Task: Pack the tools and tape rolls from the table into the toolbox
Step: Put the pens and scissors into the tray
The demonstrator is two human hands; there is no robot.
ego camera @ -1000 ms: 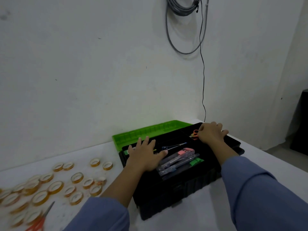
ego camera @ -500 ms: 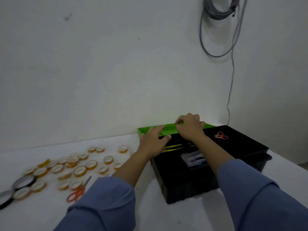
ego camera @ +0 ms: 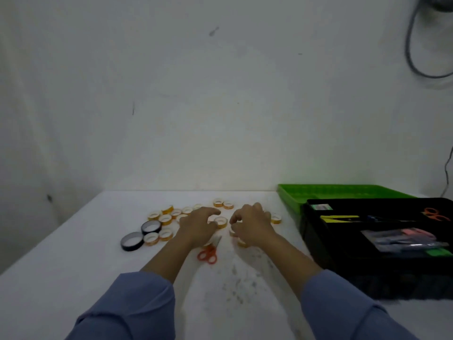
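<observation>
Fingers point(ego camera: 212, 212) of the left hand point(ego camera: 199, 225) are curled downward and partly spread over the cluster of small yellow tape rolls point(ego camera: 165, 219); those of the right hand point(ego camera: 250, 223) arch likewise, thumb and forefinger drawn close at a roll beneath the palm, though whether either hand has yet closed on anything cannot be told. One yellow roll point(ego camera: 220, 221) lies in the gap between the two hands. For this gathering step, the sound method is probably to rake several rolls together with both hands, cup them from the outside, and lift only once they are pressed against one another, since loose rings roll away readily. The open toolbox point(ego camera: 316, 231) stands to the right on the white surface point(ego camera: 73, 253), its green lid point(ego camera: 291, 197) laid back, with scissors, cutters and a yellow-handled tool already in its black tray. Red-handled scissors point(ego camera: 208, 252) lie just in front of the left wrist, blades pointing into the cluster, and may snag a sweep. Two black tape rolls point(ego camera: 132, 241) sit at the left edge of the group, apart from the hands. A stray roll point(ego camera: 275, 219) lies beside the toolbox.
</observation>
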